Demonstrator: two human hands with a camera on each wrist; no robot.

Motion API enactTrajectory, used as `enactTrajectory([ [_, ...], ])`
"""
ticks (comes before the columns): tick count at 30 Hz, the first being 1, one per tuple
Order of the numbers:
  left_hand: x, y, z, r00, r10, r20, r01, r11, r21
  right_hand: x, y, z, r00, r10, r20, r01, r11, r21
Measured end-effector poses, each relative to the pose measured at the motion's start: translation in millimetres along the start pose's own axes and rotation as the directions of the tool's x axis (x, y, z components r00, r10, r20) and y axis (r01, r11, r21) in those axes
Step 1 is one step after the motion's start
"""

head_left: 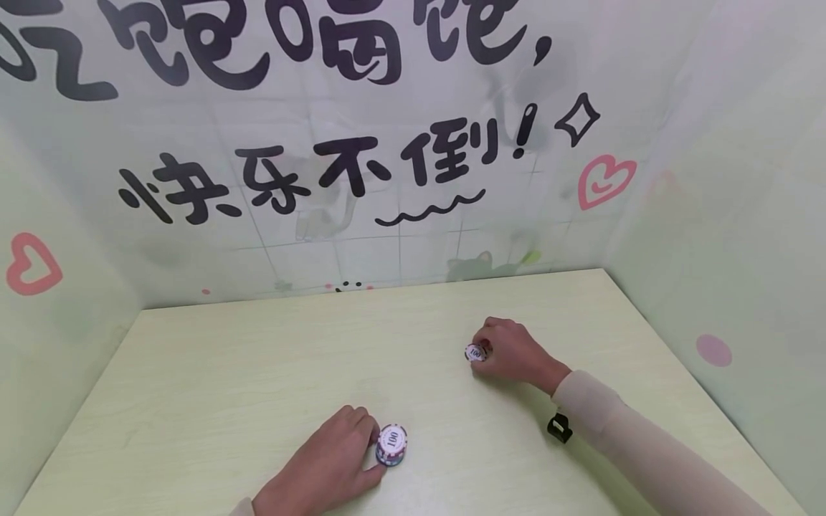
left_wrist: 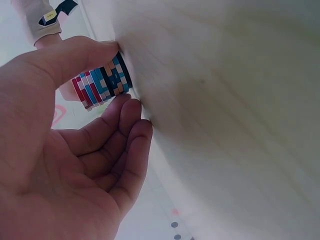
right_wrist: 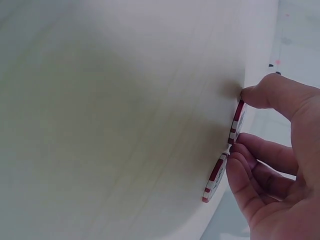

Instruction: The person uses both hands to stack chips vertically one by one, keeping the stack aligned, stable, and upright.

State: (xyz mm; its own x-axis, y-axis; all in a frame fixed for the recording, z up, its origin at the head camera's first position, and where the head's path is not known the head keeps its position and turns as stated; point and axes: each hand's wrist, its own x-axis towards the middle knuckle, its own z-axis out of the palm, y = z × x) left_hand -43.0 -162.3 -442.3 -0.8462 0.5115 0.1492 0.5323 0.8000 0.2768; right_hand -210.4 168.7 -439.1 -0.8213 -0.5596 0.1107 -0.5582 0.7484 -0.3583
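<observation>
A stack of poker chips (head_left: 391,443) stands on the table, a white chip marked 100 on top. My left hand (head_left: 329,459) holds its lower part between thumb and fingers. In the left wrist view, blue, dark and red edges show along the stack (left_wrist: 102,85) beside the left hand (left_wrist: 75,165). Farther back on the right, my right hand (head_left: 513,351) pinches a white chip (head_left: 475,352) at the tabletop. The right wrist view shows that red-and-white-edged chip (right_wrist: 237,122) between the thumb and fingers of the right hand (right_wrist: 285,165). A second such chip (right_wrist: 215,179) lies against the fingers' outer side.
The pale wooden table (head_left: 258,358) is enclosed by a back wall (head_left: 355,251) with black lettering and by side walls. A small black clip-like piece (head_left: 559,428) hangs at the right sleeve (head_left: 619,423).
</observation>
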Motion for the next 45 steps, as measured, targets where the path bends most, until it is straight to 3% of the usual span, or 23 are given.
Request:
enactTrajectory([
  [13, 0.3, -0.2, -0.2, 1.0, -0.007, 0.009, 0.007, 1.0, -0.006, 4.0, -4, -1, 0.998, 0.045, 0.046, -0.045, 0.999, 0.008],
  [30, -0.4, 0.4, -1.5, 1.0, -0.013, 0.016, 0.013, 1.0, -0.017, -3.8, -21, 0, 0.999, 0.014, 0.049, -0.015, 1.0, 0.016],
  [45, -0.4, 1.0, -2.1, 1.0, -0.02, 0.024, 0.02, 1.0, -0.01, -9.3, -37, 6, 0.995, -0.092, 0.023, 0.092, 0.996, 0.015],
])
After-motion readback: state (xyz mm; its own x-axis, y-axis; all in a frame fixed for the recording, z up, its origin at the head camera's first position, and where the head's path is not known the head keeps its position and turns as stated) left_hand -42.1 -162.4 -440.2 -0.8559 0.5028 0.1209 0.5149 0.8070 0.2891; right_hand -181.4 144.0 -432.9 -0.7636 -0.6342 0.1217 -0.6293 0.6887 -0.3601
